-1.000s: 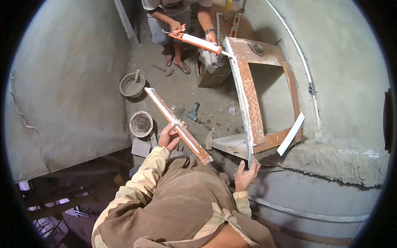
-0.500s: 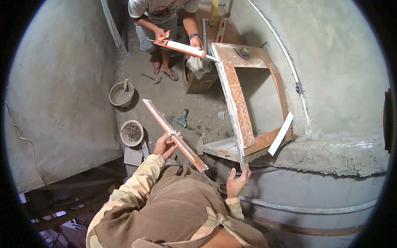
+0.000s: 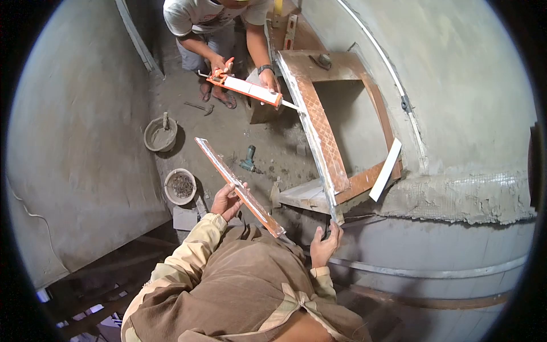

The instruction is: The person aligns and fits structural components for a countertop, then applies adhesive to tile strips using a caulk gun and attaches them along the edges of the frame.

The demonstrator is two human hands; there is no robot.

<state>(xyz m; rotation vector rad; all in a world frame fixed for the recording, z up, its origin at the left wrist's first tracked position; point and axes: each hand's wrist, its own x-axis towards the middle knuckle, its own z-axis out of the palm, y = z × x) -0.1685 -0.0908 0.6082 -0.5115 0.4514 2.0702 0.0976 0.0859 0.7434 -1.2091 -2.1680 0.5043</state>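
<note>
My left hand (image 3: 227, 203) is closed around a long, narrow reddish-brown tile strip (image 3: 257, 210), with white adhesive along its upper face. The strip slants from upper left to lower right in front of my body. My right hand (image 3: 325, 246) has its thumb and fingers apart, fingertips by the near corner of the tiled counter frame (image 3: 327, 134); whether they touch it is unclear. Across from me, a co-worker's hands hold an orange caulking gun (image 3: 245, 88) with a white tube. Its nozzle meets the frame's white-smeared front edge.
A white strip (image 3: 386, 170) leans against the frame's near right corner. On the floor are a cordless drill (image 3: 249, 159), a hammer (image 3: 199, 108), a mortar bucket (image 3: 160, 135) and a bucket of dark bits (image 3: 180, 187). A sanding-block-like tool (image 3: 323, 61) rests on the far counter.
The caulking gun's nozzle has moved along the frame's edge toward me, and the co-worker leans in closer. My view has shifted slightly; my left hand still holds the tile strip.
</note>
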